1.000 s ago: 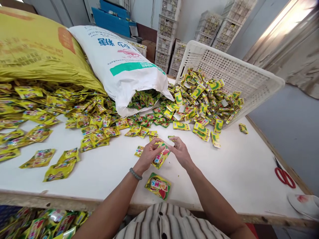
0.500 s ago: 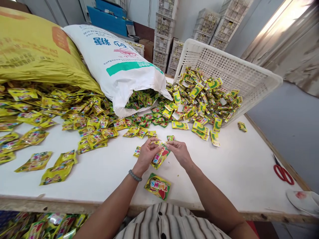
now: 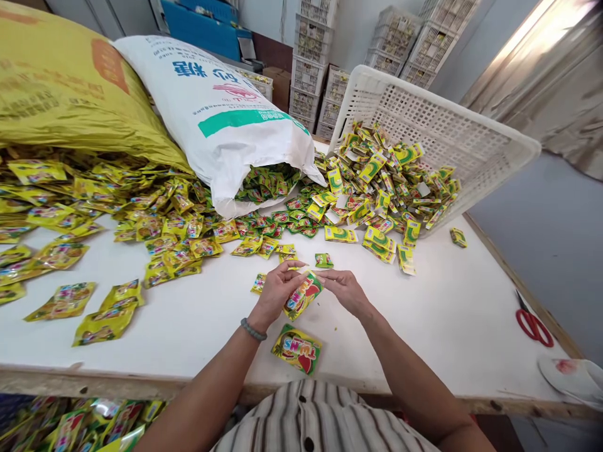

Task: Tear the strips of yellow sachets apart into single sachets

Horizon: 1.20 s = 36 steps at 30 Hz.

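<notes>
Left hand: fingers clamped on the left edge of a yellow snack pouch | right hand: fingers pinched on its upper right edge | pouch held tilted just above the white worktop | second pouch lying flat near the front edge | small green sachet just beyond the hands | red scissors at far right.

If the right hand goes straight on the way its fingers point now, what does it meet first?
The right hand points left, at the yellow packet it already pinches; directly beyond are the left hand's fingers, though depth is unclear.
</notes>
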Each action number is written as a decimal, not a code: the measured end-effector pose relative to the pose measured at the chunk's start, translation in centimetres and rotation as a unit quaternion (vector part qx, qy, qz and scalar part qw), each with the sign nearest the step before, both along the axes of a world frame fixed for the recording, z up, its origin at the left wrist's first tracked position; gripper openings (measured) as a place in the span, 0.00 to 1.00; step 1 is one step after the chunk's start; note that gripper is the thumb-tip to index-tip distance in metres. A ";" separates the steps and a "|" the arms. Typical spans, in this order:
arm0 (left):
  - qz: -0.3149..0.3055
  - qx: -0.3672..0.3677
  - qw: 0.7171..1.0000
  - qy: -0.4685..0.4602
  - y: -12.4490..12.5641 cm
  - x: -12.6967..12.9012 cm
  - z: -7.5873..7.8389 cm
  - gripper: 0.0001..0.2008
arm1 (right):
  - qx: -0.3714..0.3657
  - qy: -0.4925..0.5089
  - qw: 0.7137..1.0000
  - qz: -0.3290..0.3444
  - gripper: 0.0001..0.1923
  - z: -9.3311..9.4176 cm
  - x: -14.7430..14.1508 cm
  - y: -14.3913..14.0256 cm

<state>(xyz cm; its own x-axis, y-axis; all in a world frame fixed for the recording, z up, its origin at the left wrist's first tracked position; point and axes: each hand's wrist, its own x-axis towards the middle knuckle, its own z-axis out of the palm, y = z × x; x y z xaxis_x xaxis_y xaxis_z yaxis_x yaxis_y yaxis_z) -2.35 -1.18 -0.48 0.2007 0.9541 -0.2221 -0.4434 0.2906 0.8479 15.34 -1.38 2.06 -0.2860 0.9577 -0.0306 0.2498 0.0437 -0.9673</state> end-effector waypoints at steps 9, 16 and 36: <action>0.021 -0.010 1.000 0.000 -0.2 0.4 -0.2 0.29 | 0.155 -0.067 0.968 -0.188 0.14 -2.9 -3.5 -2.7; -0.332 0.048 0.939 0.069 -1.1 -1.3 1.0 0.17 | -0.030 0.025 0.978 -0.206 0.23 -2.1 0.4 -2.0; -0.008 0.281 0.742 0.609 3.1 -0.7 -2.5 0.17 | 0.197 -0.307 0.928 -0.073 0.20 -6.5 2.8 3.2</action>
